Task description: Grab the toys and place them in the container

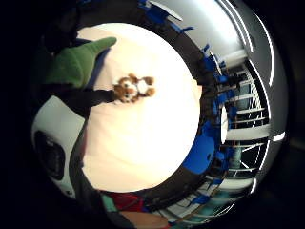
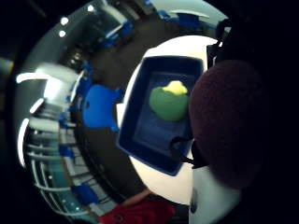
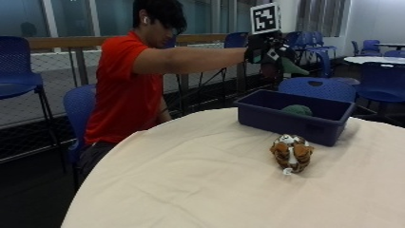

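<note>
In the outside view my gloved right hand is raised high above the dark blue container and grips a plush toy with maroon and green parts. Its maroon part fills the space near my palm, and its green part sticks out beside the hand. Directly below lies the container, and a green toy with a yellow patch lies inside it. A brown, white and orange tiger plush stands on the round cream table, just in front of the container. The tiger also shows from above.
Blue chairs stand close behind the container and to the left beside the seated person. A railing runs along the back wall. Another table stands at the far right. The near half of the cream table is bare cloth.
</note>
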